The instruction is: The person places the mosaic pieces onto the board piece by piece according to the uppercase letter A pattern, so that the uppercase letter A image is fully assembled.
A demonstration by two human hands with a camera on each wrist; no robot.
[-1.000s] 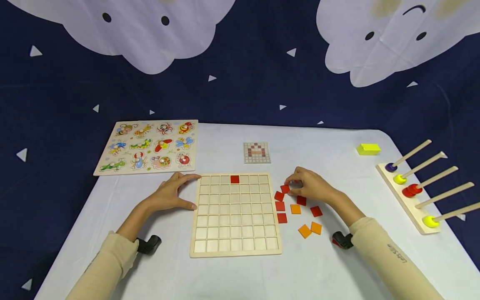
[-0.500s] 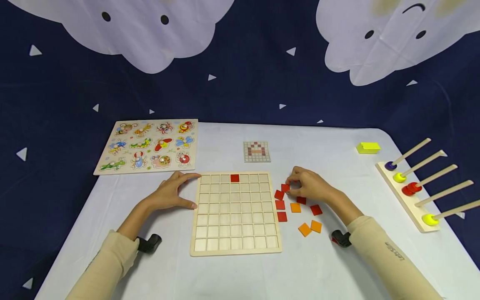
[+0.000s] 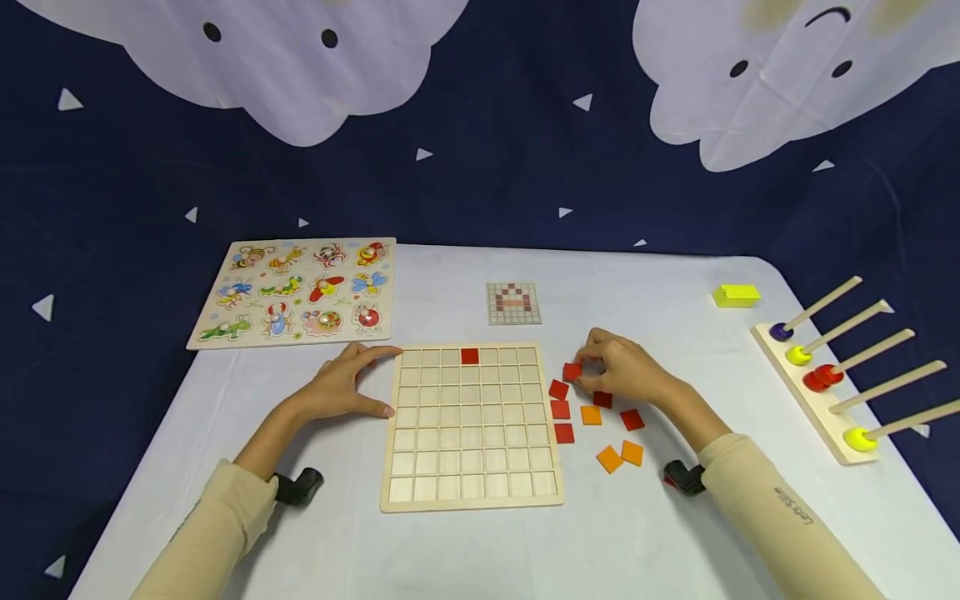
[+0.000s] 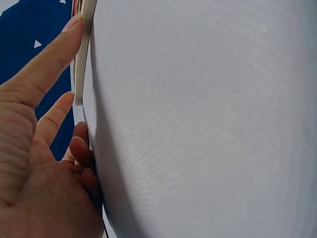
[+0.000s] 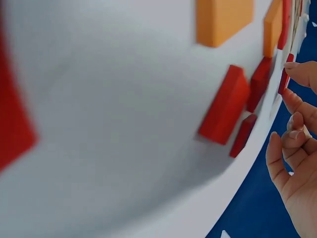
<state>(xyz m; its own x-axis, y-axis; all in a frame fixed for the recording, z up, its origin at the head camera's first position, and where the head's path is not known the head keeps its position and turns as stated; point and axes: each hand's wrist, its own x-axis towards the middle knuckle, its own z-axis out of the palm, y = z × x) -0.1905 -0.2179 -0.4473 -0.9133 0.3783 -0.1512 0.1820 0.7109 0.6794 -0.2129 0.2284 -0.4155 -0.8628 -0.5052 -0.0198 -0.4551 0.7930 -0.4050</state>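
In the head view, my left hand [image 3: 337, 388] rests at the left edge of a wooden grid board [image 3: 472, 505]. Its thumb and index finger are spread, with their tips on the frame, as the left wrist view also shows at the board's edge [image 4: 85, 54]. One red square tile [image 3: 469, 357] sits in the middle cell of the top row. To the right of the board, my right hand [image 3: 621, 367] pinches another red tile [image 3: 572, 372] between thumb and index finger. The right wrist view shows this tile [image 5: 285, 79] edge-on; the other fingers are curled.
Around the right hand lie loose red tiles [image 3: 564, 433] and orange tiles [image 3: 610, 459]. A pattern card [image 3: 513, 304] lies behind the board. An insect puzzle [image 3: 292, 292] is back left; a yellow block [image 3: 736, 296] and a peg rack [image 3: 817, 396] with rings stand right.
The right hand's red tile has shifted slightly away from the body and tilted up in the pinch. The left hand and board have stayed put.
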